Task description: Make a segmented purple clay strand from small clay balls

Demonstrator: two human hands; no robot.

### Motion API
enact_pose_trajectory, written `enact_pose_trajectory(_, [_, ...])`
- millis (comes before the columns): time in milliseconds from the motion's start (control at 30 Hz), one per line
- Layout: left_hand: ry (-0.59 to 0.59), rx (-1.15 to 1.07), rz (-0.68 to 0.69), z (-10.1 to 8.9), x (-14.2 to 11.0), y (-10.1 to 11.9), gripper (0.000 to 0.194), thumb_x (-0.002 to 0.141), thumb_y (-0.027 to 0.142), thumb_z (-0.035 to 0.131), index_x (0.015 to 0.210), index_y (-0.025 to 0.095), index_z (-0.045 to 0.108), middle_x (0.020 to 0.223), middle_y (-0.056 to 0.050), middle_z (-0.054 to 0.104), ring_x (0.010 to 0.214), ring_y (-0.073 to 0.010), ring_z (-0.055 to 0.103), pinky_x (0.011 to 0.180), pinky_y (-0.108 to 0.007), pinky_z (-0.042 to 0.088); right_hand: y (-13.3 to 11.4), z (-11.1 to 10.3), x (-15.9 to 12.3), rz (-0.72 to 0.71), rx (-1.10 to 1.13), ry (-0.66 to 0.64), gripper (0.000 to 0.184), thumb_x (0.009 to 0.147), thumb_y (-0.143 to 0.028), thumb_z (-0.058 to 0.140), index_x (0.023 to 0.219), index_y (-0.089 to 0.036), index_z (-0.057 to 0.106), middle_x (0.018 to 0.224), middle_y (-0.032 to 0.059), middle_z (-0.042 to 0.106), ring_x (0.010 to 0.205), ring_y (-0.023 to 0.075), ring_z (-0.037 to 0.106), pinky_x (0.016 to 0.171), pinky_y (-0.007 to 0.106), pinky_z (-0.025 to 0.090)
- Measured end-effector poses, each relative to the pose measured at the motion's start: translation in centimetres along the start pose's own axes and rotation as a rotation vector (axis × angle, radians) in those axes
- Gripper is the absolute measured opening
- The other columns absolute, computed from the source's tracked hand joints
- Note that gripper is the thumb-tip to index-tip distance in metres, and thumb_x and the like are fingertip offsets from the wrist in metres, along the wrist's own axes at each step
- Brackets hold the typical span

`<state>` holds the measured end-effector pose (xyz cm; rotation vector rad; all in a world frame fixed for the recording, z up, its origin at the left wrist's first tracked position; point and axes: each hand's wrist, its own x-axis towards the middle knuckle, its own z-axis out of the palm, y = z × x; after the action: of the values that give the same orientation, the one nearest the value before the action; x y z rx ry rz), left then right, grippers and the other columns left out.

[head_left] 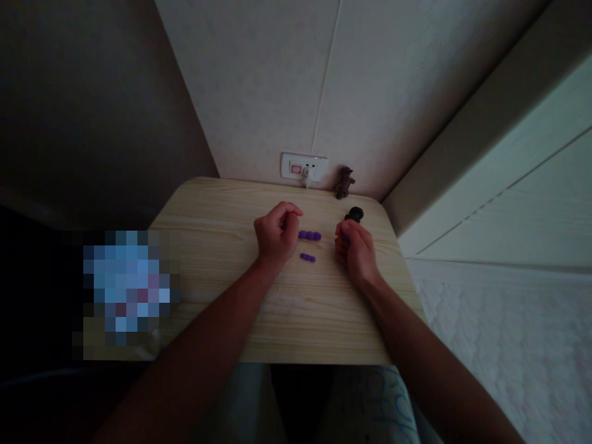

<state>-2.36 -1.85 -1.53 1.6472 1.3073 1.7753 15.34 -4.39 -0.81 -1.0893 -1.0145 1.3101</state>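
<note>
On the wooden table lie two short rows of joined purple lumps that look like modelling clay: a larger row (pixel 311 235) and a smaller row (pixel 308 258) nearer to me. My left hand (pixel 277 233) is closed just left of the larger row, fingers curled inward; what it holds, if anything, is hidden. A speck of purple shows just beyond its index finger. To the right, my right hand (pixel 356 246) is closed, with a bit of purple showing between thumb and fingers. A black rounded object (pixel 355 214) stands right behind that hand, partly covered by it.
A small dark brown bear-like figure (pixel 343 183) stands at the table's back edge by the wall. Left of it is a wall socket (pixel 304 168) with a white plug. A blurred bright blue patch (pixel 129 280) covers the left side. A pale quilted surface (pixel 504 345) lies right.
</note>
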Motion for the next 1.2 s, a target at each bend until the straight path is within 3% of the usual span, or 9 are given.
enact_pose_trajectory(100, [0.001, -0.005, 0.005, -0.02, 0.01, 0.21, 0.018, 0.087, 0.020, 0.054, 0.078, 0.021, 0.070, 0.054, 0.005, 0.055, 0.048, -0.0097, 0.050, 0.050, -0.023, 0.037, 0.02, 0.04, 0.18, -0.060, 0.012, 0.013, 0.009, 0.085, -0.035, 0.058, 0.086, -0.026, 0.059, 0.058, -0.0085, 0.032, 0.047, 0.0108, 0.030, 0.043, 0.022, 0.028])
enact_pose_trajectory(233, [0.003, -0.008, 0.005, -0.02, 0.03, 0.39, 0.019, 0.087, 0.020, 0.053, 0.078, 0.021, 0.070, 0.053, 0.005, 0.055, 0.047, -0.0097, 0.049, 0.049, -0.023, 0.036, 0.20, 0.17, 0.40, -0.096, 0.046, -0.023, 0.014, 0.085, -0.036, 0.057, 0.078, -0.024, 0.059, 0.063, -0.0047, 0.041, 0.055, 0.0121, 0.040, 0.050, 0.025, 0.039])
enact_pose_trajectory(333, [0.004, -0.012, 0.002, 0.01, 0.09, 0.34, 0.019, 0.087, 0.020, 0.053, 0.078, 0.021, 0.070, 0.052, 0.005, 0.054, 0.047, -0.0098, 0.049, 0.049, -0.023, 0.036, 0.11, 0.27, 0.27, -0.031, 0.076, -0.051, 0.023, 0.089, -0.042, 0.053, 0.074, -0.025, 0.052, 0.056, -0.0069, 0.037, 0.046, 0.0109, 0.032, 0.041, 0.024, 0.029])
enact_pose_trajectory(433, [0.002, -0.009, 0.000, 0.02, 0.15, 0.22, 0.019, 0.086, 0.020, 0.053, 0.078, 0.021, 0.070, 0.052, 0.005, 0.054, 0.047, -0.0100, 0.049, 0.049, -0.023, 0.036, -0.13, 0.28, 0.12, 0.018, 0.075, -0.032, 0.018, 0.086, -0.039, 0.054, 0.075, -0.026, 0.048, 0.052, -0.0107, 0.027, 0.041, 0.0094, 0.021, 0.037, 0.022, 0.018])
enact_pose_trajectory(567, [-0.001, -0.002, 0.005, 0.01, 0.11, 0.18, 0.019, 0.087, 0.020, 0.053, 0.078, 0.021, 0.069, 0.053, 0.005, 0.055, 0.048, -0.0103, 0.050, 0.050, -0.023, 0.037, -0.38, 0.12, 0.05, 0.004, 0.065, -0.024, 0.014, 0.081, -0.034, 0.056, 0.073, -0.025, 0.049, 0.052, -0.0114, 0.025, 0.040, 0.0081, 0.019, 0.038, 0.021, 0.018])
enact_pose_trajectory(800, [-0.042, 0.091, 0.037, -0.25, 0.29, 0.51, 0.019, 0.086, 0.019, 0.053, 0.079, 0.021, 0.070, 0.056, 0.004, 0.060, 0.051, -0.0117, 0.054, 0.055, -0.026, 0.040, -0.14, 0.02, -0.03, -0.009, 0.109, 0.070, 0.045, 0.079, -0.036, 0.064, 0.053, -0.025, 0.029, 0.045, -0.0099, 0.023, 0.037, 0.0065, 0.019, 0.035, 0.023, 0.015])
enact_pose_trajectory(933, [-0.096, 0.194, 0.081, -0.39, 0.67, 0.44, 0.016, 0.084, 0.017, 0.054, 0.082, 0.021, 0.070, 0.065, 0.002, 0.067, 0.061, -0.0142, 0.060, 0.065, -0.028, 0.045, 0.25, 0.10, 0.15, -0.042, 0.052, 0.075, 0.059, 0.083, -0.050, 0.074, 0.053, -0.025, 0.030, 0.043, -0.0105, 0.025, 0.035, 0.0057, 0.020, 0.035, 0.023, 0.015])
enact_pose_trajectory(1100, [-0.181, 0.253, 0.127, -0.33, 0.75, 0.10, 0.015, 0.083, 0.014, 0.055, 0.083, 0.020, 0.068, 0.078, -0.001, 0.070, 0.070, -0.0164, 0.060, 0.073, -0.031, 0.048, 0.46, 0.10, 0.18, -0.035, -0.052, 0.081, 0.056, 0.087, -0.067, 0.065, 0.058, -0.023, 0.049, 0.042, -0.0092, 0.032, 0.034, 0.0067, 0.027, 0.035, 0.023, 0.018])
enact_pose_trajectory(1200, [-0.274, 0.281, 0.123, -0.18, 0.50, -0.17, 0.015, 0.083, 0.014, 0.058, 0.090, 0.018, 0.070, 0.085, -0.004, 0.070, 0.081, -0.0188, 0.063, 0.081, -0.033, 0.050, 0.24, 0.37, 0.04, -0.014, -0.011, 0.089, 0.059, 0.085, -0.069, 0.067, 0.056, -0.024, 0.042, 0.042, -0.0102, 0.030, 0.033, 0.0064, 0.024, 0.033, 0.022, 0.017])
